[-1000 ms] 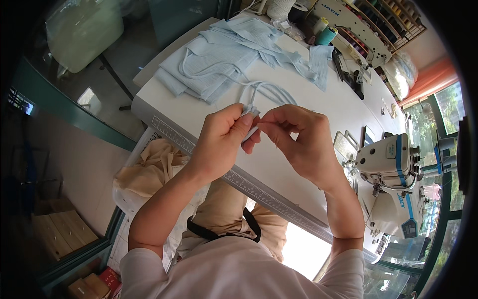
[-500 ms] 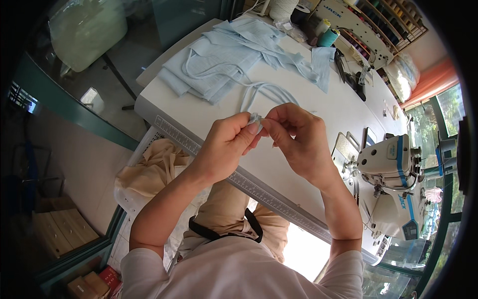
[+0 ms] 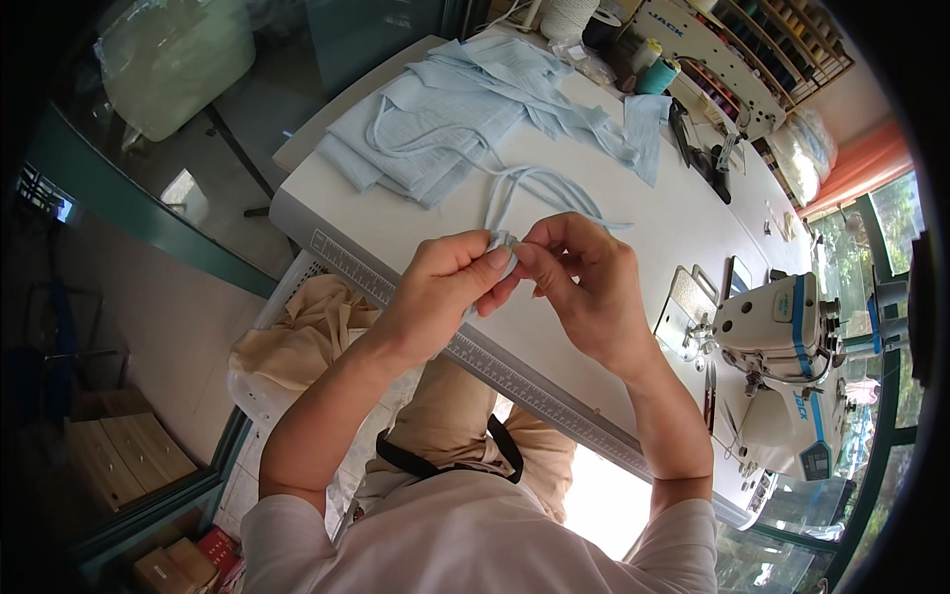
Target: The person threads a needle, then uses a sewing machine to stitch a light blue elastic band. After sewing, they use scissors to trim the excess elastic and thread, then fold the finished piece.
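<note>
Above the table's front edge, my left hand pinches a light blue fabric strip between thumb and forefinger. My right hand meets it from the right, thumb and forefinger closed on the same strip near its bunched end. The fingers hide most of the gripped part. Narrow blue cords of the same cloth curve over the white table behind my hands. They run back toward a layered heap of light blue fabric at the far left of the tabletop.
A sewing machine stands on the table at the right. Thread cones and a second machine are at the back. A printed ruler runs along the front edge. Beige cloth fills a white basket below left.
Both hands have shifted slightly, still together on the strip. A cord end now shows further right behind my right hand.
</note>
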Available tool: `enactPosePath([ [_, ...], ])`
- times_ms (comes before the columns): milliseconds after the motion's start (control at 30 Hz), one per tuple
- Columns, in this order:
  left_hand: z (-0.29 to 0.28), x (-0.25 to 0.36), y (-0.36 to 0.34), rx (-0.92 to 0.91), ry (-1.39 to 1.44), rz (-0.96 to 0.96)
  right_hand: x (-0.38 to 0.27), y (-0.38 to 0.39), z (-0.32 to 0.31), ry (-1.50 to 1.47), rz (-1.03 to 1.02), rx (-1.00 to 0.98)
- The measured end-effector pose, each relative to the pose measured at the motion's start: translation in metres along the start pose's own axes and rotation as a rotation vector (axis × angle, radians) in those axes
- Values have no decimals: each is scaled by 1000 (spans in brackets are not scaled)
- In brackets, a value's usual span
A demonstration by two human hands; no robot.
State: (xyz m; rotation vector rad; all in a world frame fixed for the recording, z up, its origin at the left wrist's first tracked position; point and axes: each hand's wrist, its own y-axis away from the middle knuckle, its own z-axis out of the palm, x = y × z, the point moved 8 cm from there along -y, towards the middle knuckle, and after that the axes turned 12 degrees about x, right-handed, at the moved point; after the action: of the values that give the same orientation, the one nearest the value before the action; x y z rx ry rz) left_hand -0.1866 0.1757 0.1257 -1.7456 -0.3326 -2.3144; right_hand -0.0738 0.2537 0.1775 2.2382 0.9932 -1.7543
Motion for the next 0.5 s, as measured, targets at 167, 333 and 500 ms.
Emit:
enactPosePath([
  [167, -2, -1, -1, -16, 26, -4, 2, 1, 2, -29, 85, -7],
  [333, -3, 1, 1, -1, -82, -3, 10, 2, 2, 12, 113, 4],
  [500, -13, -17, -2, 224, -183, 208, 15, -12, 19, 41, 53, -32],
])
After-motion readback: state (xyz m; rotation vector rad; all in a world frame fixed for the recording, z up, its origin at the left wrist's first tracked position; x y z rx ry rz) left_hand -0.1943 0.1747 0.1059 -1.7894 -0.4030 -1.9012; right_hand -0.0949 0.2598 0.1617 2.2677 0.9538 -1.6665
